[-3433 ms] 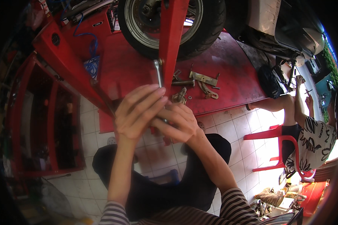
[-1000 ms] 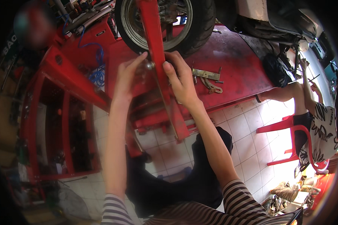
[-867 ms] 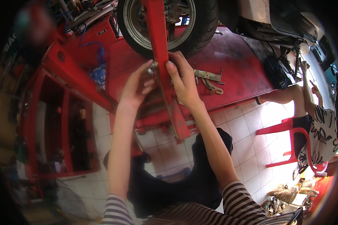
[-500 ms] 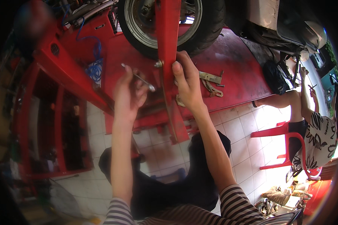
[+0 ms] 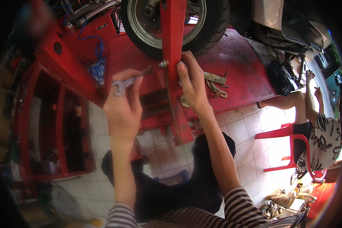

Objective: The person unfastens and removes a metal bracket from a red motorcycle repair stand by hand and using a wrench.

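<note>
My left hand (image 5: 122, 104) holds a silver combination wrench (image 5: 121, 86), its open jaw over my fingers and its shaft angled up to the right. My right hand (image 5: 192, 87) grips the upright red steel beam (image 5: 172, 32) from its right side, thumb resting near a bolt with a nut (image 5: 163, 64) on the beam's left face; the wrench is apart from that bolt. Metal brackets (image 5: 215, 79) lie right of my hand on the red lift platform (image 5: 247, 68). Behind the beam stands a motorbike wheel (image 5: 212, 22) with a black tyre.
A red lift arm (image 5: 64, 72) and coiled blue hose (image 5: 97, 69) are at left, above a red cabinet (image 5: 57, 125). The scooter body (image 5: 266, 15) overhangs upper right. At right another person (image 5: 319, 140) sits on a red plastic chair (image 5: 271, 135). Metal parts (image 5: 279, 199) lie bottom right.
My left hand has left the bolt, moved left and turned the wrench so its open jaw points toward me. My right hand has moved from the wrench onto the beam and stayed there.
</note>
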